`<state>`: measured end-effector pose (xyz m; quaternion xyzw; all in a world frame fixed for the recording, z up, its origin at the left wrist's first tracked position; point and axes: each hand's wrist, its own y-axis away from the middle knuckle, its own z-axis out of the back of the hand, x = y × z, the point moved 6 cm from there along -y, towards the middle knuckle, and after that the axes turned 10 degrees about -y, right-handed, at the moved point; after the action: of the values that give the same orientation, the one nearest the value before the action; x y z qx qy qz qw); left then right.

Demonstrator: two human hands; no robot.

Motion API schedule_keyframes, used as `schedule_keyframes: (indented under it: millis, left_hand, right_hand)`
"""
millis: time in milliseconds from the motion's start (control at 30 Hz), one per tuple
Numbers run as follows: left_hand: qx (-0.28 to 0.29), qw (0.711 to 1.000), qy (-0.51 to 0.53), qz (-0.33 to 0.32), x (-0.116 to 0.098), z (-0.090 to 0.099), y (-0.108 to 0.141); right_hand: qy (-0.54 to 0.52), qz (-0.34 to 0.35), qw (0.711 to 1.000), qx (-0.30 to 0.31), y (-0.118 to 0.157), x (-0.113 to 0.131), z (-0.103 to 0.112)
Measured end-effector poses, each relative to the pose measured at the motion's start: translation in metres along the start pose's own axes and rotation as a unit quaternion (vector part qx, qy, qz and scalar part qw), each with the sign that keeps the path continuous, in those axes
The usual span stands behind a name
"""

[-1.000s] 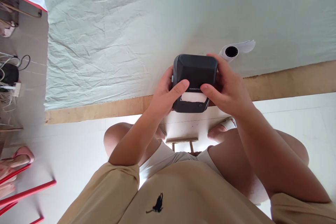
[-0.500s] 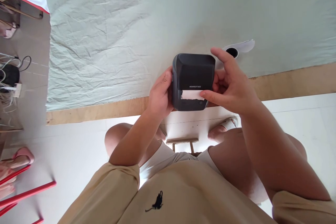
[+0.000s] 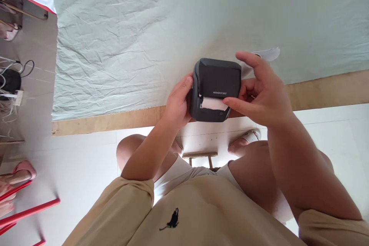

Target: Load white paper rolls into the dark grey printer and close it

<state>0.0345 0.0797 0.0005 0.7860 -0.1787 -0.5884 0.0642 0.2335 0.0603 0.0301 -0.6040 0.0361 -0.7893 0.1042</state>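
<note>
A dark grey label printer point(image 3: 219, 78) is held above the near edge of the cloth-covered table. White paper point(image 3: 213, 103) sticks out of the slot in its face. My left hand point(image 3: 180, 102) grips the printer's left side, thumb on the edge and the other fingers partly hidden behind it. On the right side, my right hand point(image 3: 261, 92) has its thumb on the paper's right end; its index finger is stretched out and the remaining fingers curl against the printer's side. Behind the right hand lies a white paper strip point(image 3: 269, 54), partly covered by the fingers.
Pale green wrinkled cloth point(image 3: 115, 46) covers the table, with a bare wooden edge point(image 3: 109, 123) in front. Cables and a black device point(image 3: 11, 80) are on the left. Red bars point(image 3: 31, 212) and a person's foot in a pink slipper point(image 3: 24, 169) show at lower left.
The printer has tilted slightly and shifted a little to the right, with both hands still at it. My right hand has moved right and now hides the black round spot by the paper strip.
</note>
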Motion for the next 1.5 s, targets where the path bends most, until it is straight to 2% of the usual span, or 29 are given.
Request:
schedule_keyframes:
  millis: [133, 200, 267, 333, 400, 500, 633, 767, 867, 900, 933, 967, 1000, 1033, 1067, 1100, 1200, 1300, 1367, 1433, 1500]
  left_hand:
    - [0.052, 0.999, -0.006, 0.015, 0.001, -0.005, 0.003]
    - [0.058, 0.998, -0.017, 0.016, 0.0, -0.005, 0.005]
    - [0.049, 0.998, -0.028, 0.024, 0.001, -0.004, 0.006]
    - [0.048, 0.998, -0.04, 0.025, 0.0, -0.004, 0.007]
    - [0.062, 0.997, -0.051, 0.016, -0.001, -0.006, 0.008]
    - [0.086, 0.995, -0.056, 0.0, -0.002, -0.008, 0.009]
    - [0.092, 0.992, -0.082, -0.008, -0.001, -0.006, 0.009]
    - [0.089, 0.991, -0.093, -0.023, -0.003, -0.005, 0.008]
    - [0.06, 0.995, -0.074, -0.009, -0.003, -0.003, 0.008]
    - [0.051, 0.996, -0.069, 0.001, -0.002, -0.002, 0.008]
    - [0.044, 0.997, -0.066, 0.011, -0.002, -0.002, 0.008]
    - [0.039, 0.997, -0.064, 0.019, -0.001, -0.002, 0.009]
    - [0.034, 0.997, -0.062, 0.024, -0.001, -0.002, 0.009]
    - [0.032, 0.997, -0.06, 0.026, -0.001, -0.002, 0.009]
    - [0.031, 0.997, -0.06, 0.027, -0.002, -0.002, 0.01]
    - [0.032, 0.997, -0.061, 0.029, -0.002, -0.002, 0.01]
    - [0.037, 0.997, -0.065, 0.033, -0.002, -0.002, 0.009]
    - [0.038, 0.997, -0.063, 0.031, -0.002, -0.001, 0.008]
    - [0.037, 0.997, -0.06, 0.029, -0.002, -0.001, 0.008]
    - [0.034, 0.997, -0.061, 0.03, -0.002, -0.001, 0.009]
    - [0.032, 0.997, -0.064, 0.031, -0.002, -0.001, 0.009]
  right_hand:
    - [-0.027, 0.085, 0.991, -0.097, -0.001, 0.019, 0.008]
    - [-0.027, 0.128, 0.979, -0.154, -0.001, 0.029, 0.011]
    - [-0.006, 0.129, 0.973, -0.191, -0.003, 0.035, 0.012]
    - [0.033, 0.108, 0.974, -0.194, -0.005, 0.04, 0.01]
    - [0.097, 0.115, 0.974, -0.166, -0.006, 0.048, 0.006]
    - [0.233, 0.136, 0.957, -0.109, -0.007, 0.055, -0.001]
    - [0.318, 0.077, 0.945, -0.006, -0.008, 0.046, -0.005]
    - [0.258, 0.05, 0.964, 0.049, -0.006, 0.054, -0.002]
    - [0.115, 0.018, 0.992, 0.052, -0.009, 0.06, 0.013]
    - [0.051, 0.013, 0.998, 0.027, -0.011, 0.058, 0.023]
    - [-0.012, 0.014, 1.0, -0.024, -0.013, 0.053, 0.037]
    - [-0.072, 0.037, 0.993, -0.09, -0.015, 0.047, 0.054]
    - [-0.13, 0.068, 0.968, -0.205, -0.012, 0.037, 0.076]
    - [-0.147, 0.057, 0.955, -0.25, -0.011, 0.022, 0.089]
    - [-0.116, 0.031, 0.958, -0.259, -0.011, 0.007, 0.098]
    - [-0.071, 0.033, 0.954, -0.29, -0.009, -0.005, 0.108]
    - [0.113, 0.033, 0.953, -0.278, -0.005, -0.028, 0.122]
    - [0.29, 0.039, 0.928, -0.229, -0.007, -0.042, 0.125]
    - [0.333, 0.008, 0.915, -0.226, -0.01, -0.051, 0.13]
    - [0.321, -0.019, 0.918, -0.232, -0.011, -0.054, 0.132]
    - [0.296, 0.006, 0.927, -0.23, -0.009, -0.044, 0.127]
